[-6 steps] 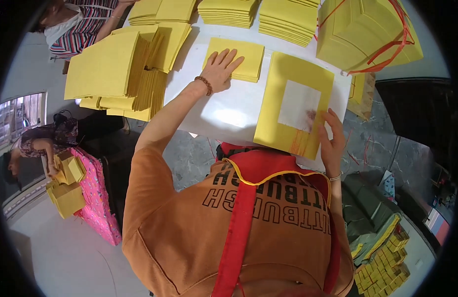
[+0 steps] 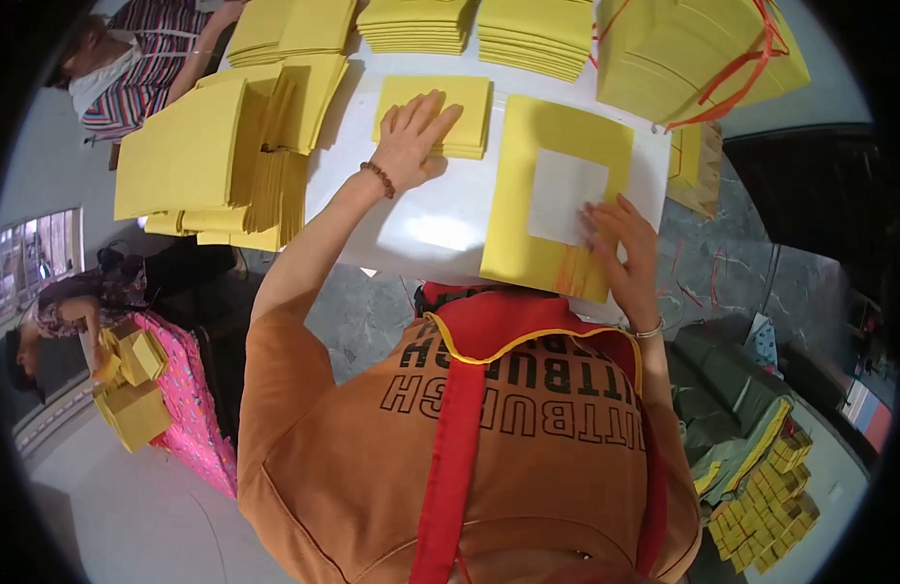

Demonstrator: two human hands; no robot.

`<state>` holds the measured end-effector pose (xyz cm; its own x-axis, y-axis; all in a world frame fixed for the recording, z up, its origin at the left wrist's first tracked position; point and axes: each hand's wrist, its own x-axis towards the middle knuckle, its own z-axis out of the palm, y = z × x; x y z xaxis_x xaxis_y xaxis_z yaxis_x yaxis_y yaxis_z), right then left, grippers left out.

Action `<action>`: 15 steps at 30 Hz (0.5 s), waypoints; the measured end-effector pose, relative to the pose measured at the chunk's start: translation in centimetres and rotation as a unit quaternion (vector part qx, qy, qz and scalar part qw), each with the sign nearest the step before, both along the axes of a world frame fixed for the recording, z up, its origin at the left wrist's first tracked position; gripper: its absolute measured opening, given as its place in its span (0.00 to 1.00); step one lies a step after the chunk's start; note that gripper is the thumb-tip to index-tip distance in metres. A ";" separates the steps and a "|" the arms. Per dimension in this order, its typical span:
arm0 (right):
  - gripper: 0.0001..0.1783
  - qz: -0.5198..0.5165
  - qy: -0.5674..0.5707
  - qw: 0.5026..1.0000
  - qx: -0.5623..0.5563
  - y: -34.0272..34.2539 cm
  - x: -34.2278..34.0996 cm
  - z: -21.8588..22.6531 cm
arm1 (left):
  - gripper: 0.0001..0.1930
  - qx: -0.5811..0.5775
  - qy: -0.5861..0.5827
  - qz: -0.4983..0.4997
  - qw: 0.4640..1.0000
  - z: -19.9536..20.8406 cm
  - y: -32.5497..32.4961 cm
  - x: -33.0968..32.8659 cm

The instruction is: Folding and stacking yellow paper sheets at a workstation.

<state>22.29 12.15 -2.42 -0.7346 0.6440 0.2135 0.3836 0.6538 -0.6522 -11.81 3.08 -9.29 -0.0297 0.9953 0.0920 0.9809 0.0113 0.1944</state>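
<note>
I see my left hand [image 2: 411,136] lying flat, fingers spread wide, on a small stack of yellow sheets [image 2: 440,117] at the middle of the white table [image 2: 440,229]. My right hand [image 2: 620,243] is also open, fingers pressed down on the near right part of one large yellow sheet [image 2: 557,195] with one white square [image 2: 565,197] at its centre; it grips nothing. That sheet lies just right of the small stack, its near edge over the table's rim. Along the far edge I count three more yellow stacks [image 2: 474,29], and one bundle tied with red string [image 2: 698,54] at the far right. One big heap of yellow sheets [image 2: 212,146] sits to the left. Two other people [image 2: 129,58] are on my left side.
</note>
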 end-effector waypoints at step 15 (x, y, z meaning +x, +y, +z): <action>0.22 -0.037 0.151 0.893 -0.422 0.7 0.5 -1.7 | 0.14 0.045 -0.191 -0.268 0.943 8.1 -3.1 11.9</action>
<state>22.82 12.81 -4.07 -0.6746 0.7137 -0.1887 0.1284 -0.1383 -0.9820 0.04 0.00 -1.15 0.4272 0.8659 0.2604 0.6997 -0.4990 0.5113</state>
